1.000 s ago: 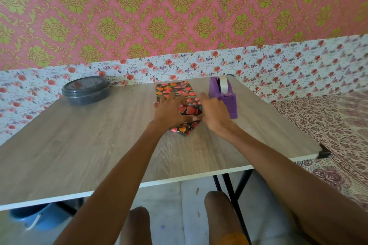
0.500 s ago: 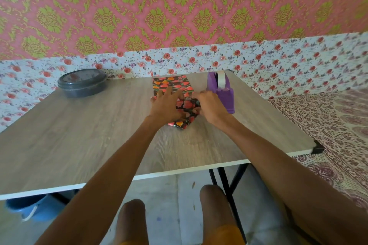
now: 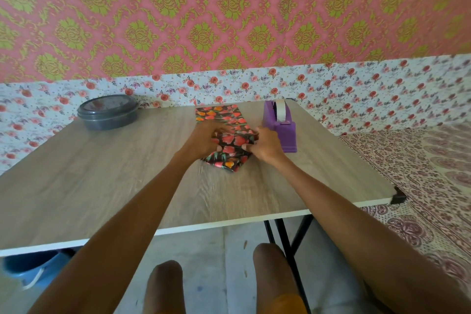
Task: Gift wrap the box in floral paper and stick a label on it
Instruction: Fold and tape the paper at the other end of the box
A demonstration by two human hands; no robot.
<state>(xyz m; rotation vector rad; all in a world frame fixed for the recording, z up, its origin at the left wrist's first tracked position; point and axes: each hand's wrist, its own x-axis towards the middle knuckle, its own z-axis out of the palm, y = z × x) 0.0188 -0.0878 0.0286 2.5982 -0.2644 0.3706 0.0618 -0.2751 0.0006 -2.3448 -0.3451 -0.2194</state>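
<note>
Bottom centre of frame: two bare knees (image 3: pixel 270 262). Lower left, under the desk (image 3: pixel 102 173): part of a blue tub (image 3: pixel 28 267). Black desk legs show below the near edge, right of centre.

Both forearms reach up from the bottom corners and meet at frame centre.

Left hand (image 3: pixel 204 140): lies on the left side of the package, fingers over the paper (image 3: pixel 229 158). Motion blur; cannot tell whether these fingers press flat or grip.

Right hand (image 3: pixel 265 145): at the package's right side, thumb and fingers clamped on a fold of paper.

Box (image 3: pixel 219 116): centre of frame, on the desk, long axis running away from the viewer, covered in dark paper with red and orange flowers. The near end of the paper ends in a loose, blunt flap lying on the desk. The far end reaches close to the desk's back edge.

Purple tape dispenser (image 3: pixel 283 130): just right of the box, touching or nearly touching the right hand, white roll upright.

Dark round lidded container (image 3: pixel 108 112): far left on the desk, well apart from the box.

Right edge: patterned bedspread (image 3: pixel 420 173). Behind: floral band, then pink-green wall.
</note>
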